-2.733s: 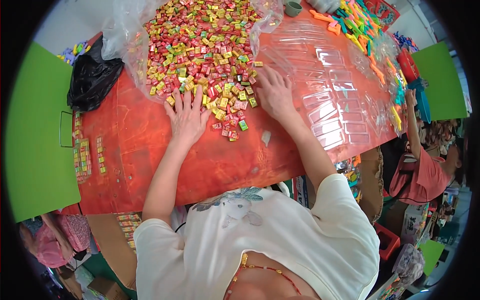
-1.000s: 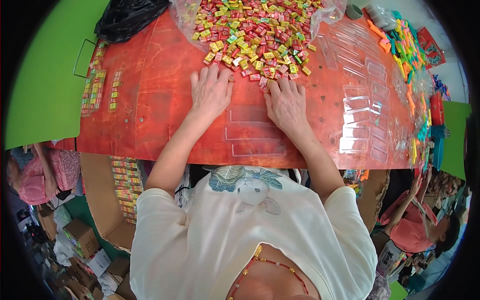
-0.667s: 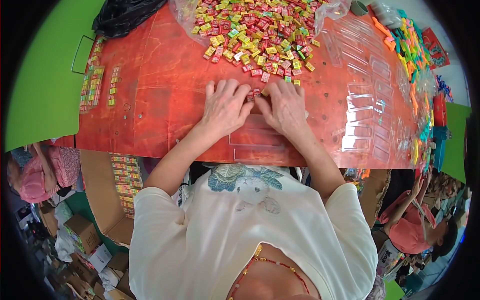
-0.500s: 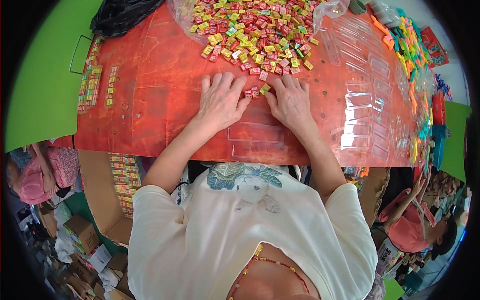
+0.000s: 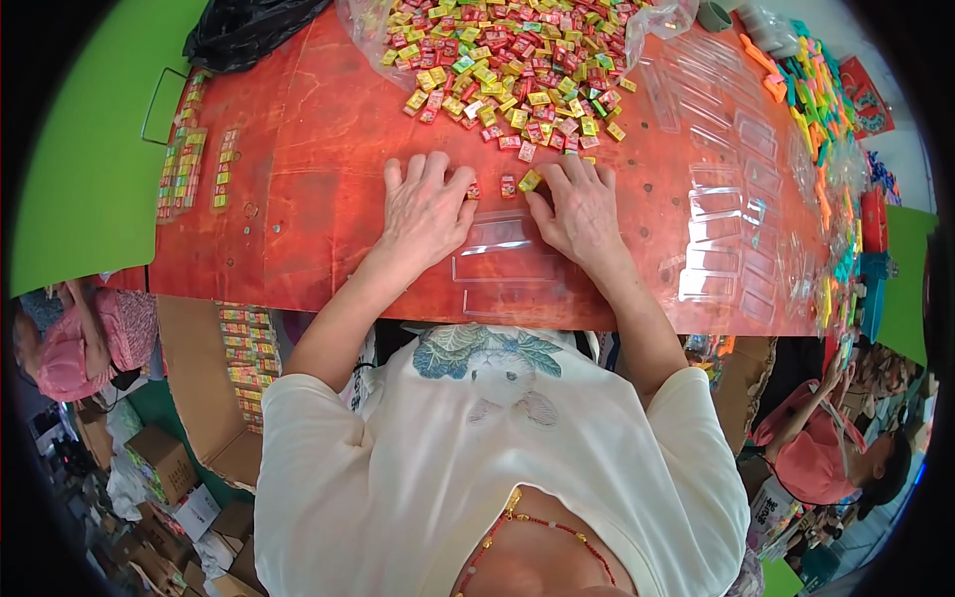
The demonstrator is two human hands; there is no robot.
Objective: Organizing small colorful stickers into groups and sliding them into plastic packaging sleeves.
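Observation:
My left hand (image 5: 425, 207) rests low over the red tabletop, its thumb and index finger closed on a small red box (image 5: 473, 189). To its right a second small red box (image 5: 508, 186) stands alone between my hands. My right hand (image 5: 579, 207) has a small yellow box (image 5: 530, 180) at its thumb and index fingertips, which look closed on it; the other fingers curl down to the table. Just nearer to me lies a clear plastic tray (image 5: 494, 246). Beyond both hands spreads a large heap of small red and yellow boxes (image 5: 512, 70).
Rows of clear trays (image 5: 711, 229) lie on the right, beside colourful plastic pieces (image 5: 818, 119). Filled strips of boxes (image 5: 182, 169) and a black bag (image 5: 244, 35) are at the left. An open carton (image 5: 189, 368) stands below the table edge. Other people sit on both sides.
My left hand has shifted left with one red box, parting it from the other red box beside it. My right hand and the yellow box have barely moved.

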